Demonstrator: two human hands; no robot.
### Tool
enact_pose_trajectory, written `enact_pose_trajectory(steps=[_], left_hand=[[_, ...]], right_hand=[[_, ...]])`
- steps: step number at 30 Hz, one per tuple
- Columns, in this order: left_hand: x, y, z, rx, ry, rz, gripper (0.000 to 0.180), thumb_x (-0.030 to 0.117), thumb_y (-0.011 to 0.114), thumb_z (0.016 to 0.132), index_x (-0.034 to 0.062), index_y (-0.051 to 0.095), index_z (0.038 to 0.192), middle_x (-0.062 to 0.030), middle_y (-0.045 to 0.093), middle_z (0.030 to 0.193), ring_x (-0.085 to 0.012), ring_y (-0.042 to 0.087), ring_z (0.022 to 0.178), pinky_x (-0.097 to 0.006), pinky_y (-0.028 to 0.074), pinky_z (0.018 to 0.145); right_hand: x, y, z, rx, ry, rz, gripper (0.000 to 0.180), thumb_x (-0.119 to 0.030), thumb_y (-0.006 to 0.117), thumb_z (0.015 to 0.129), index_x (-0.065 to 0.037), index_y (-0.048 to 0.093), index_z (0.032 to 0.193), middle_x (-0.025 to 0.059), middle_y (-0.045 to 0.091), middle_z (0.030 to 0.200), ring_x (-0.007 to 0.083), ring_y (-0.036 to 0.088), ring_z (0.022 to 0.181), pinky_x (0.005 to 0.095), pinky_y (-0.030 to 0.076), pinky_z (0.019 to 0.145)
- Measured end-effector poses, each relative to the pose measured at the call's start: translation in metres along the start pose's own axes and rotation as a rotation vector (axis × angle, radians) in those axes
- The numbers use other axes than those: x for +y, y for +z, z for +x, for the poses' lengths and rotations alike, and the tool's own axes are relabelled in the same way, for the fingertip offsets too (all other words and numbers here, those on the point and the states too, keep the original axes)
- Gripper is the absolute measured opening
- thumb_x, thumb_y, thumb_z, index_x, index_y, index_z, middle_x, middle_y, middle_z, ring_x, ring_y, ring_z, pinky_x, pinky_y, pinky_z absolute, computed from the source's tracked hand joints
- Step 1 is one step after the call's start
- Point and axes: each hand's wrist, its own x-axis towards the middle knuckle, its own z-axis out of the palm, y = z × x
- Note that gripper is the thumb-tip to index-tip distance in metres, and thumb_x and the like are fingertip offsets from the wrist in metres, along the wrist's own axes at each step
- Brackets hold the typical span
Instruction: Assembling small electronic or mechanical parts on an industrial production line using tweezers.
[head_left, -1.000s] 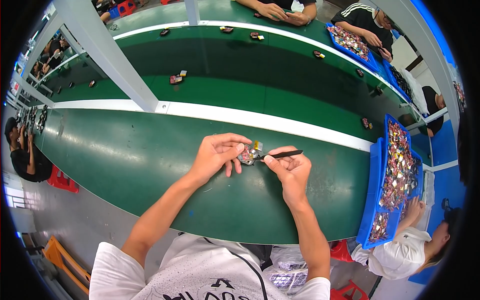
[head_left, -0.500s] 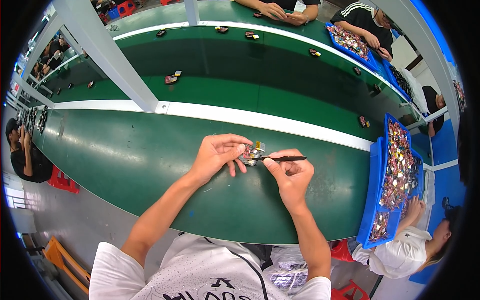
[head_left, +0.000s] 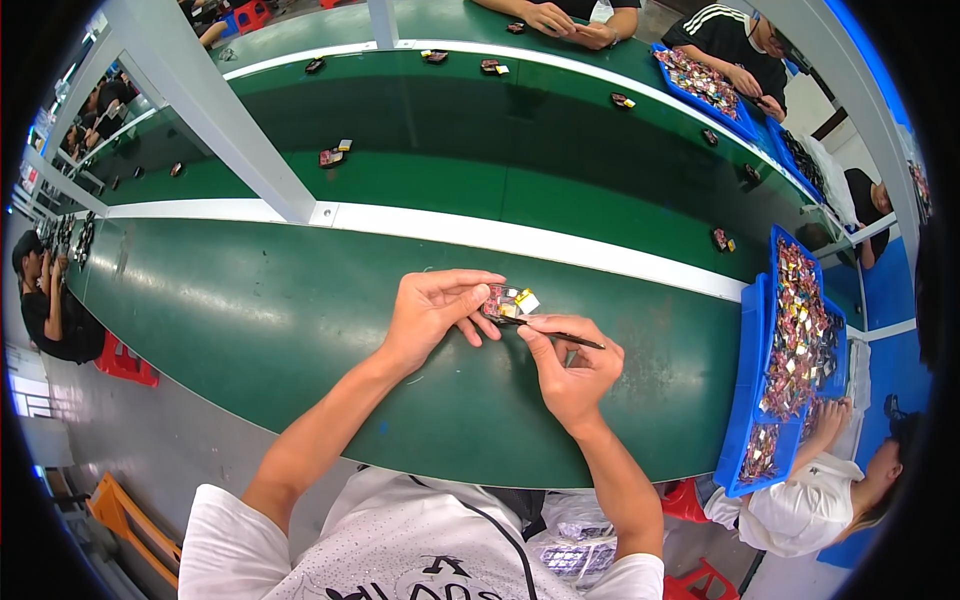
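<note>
A small dark casing (head_left: 497, 303) with a reddish circuit board inside is held between the thumb and fingers of my left hand (head_left: 432, 315). From its right side sticks out a little white and yellow piece (head_left: 528, 301). My right hand (head_left: 575, 370) pinches a slim black tweezer-like tool (head_left: 582, 341). The tool's tip points left into the casing's lower right edge; whether it touches a part there is too small to tell. Both hands are just above the green tabletop (head_left: 300, 310), the right one beside the casing.
Blue trays (head_left: 735, 420) heaped with small red, white and yellow parts stand at the right. Beyond a white rail (head_left: 450, 228), a green conveyor belt (head_left: 420, 175) carries several similar units (head_left: 331, 158). A grey post (head_left: 215, 110) rises at the left. Co-workers sit around.
The casing has turned slightly, and its white and yellow piece now tilts lower to the right. My right hand shifted a little left and down, angling the tool. Units on the belt moved left.
</note>
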Motion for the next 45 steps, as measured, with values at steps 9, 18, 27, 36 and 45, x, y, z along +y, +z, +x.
enact_pose_trajectory(steps=[9,18,27,36,45], left_hand=[[0.001,0.002,-0.002,0.019,0.019,0.015,0.029,0.012,0.066,0.100,-0.0078,0.068,0.121,-0.0193,0.074,0.096,-0.0228,0.075,0.071,-0.027,0.059,0.054],[-0.004,0.010,-0.003,0.074,0.076,0.036,0.028,0.009,0.062,0.102,-0.0088,0.065,0.123,-0.0205,0.073,0.100,-0.0249,0.076,0.074,-0.028,0.060,0.055],[0.001,0.006,-0.005,0.068,0.068,0.039,0.027,0.008,0.063,0.101,-0.0095,0.066,0.120,-0.0213,0.074,0.100,-0.0262,0.076,0.072,-0.029,0.060,0.056],[0.004,0.006,-0.003,0.056,0.034,0.069,0.028,0.007,0.069,0.096,-0.0107,0.068,0.118,-0.0201,0.074,0.094,-0.0237,0.075,0.070,-0.028,0.060,0.056],[0.006,0.001,-0.002,0.070,0.013,0.052,0.028,0.006,0.071,0.095,-0.0111,0.068,0.117,-0.0189,0.074,0.093,-0.0227,0.074,0.068,-0.027,0.059,0.055]], right_hand=[[0.002,0.000,-0.003,0.014,0.060,0.014,0.011,0.002,0.083,0.081,-0.001,0.077,0.089,0.0011,0.074,0.076,-0.0001,0.041,0.044,0.0205,0.026,0.042],[0.002,0.002,-0.005,0.058,0.110,0.026,0.010,0.000,0.084,0.082,-0.001,0.077,0.089,-0.0007,0.071,0.071,-0.0008,0.040,0.045,0.0208,0.026,0.043],[0.001,-0.001,-0.003,0.013,0.056,-0.024,0.012,0.000,0.084,0.080,-0.002,0.077,0.090,-0.0029,0.065,0.063,-0.0001,0.038,0.044,0.0211,0.025,0.043],[0.004,-0.003,0.000,-0.024,0.105,-0.019,0.012,0.000,0.084,0.080,-0.002,0.077,0.090,-0.0022,0.067,0.067,-0.0002,0.039,0.045,0.0211,0.025,0.044],[0.002,-0.005,0.005,-0.078,0.077,0.002,0.014,0.001,0.083,0.079,-0.002,0.077,0.091,0.0032,0.076,0.083,0.0008,0.041,0.045,0.0200,0.028,0.044]])
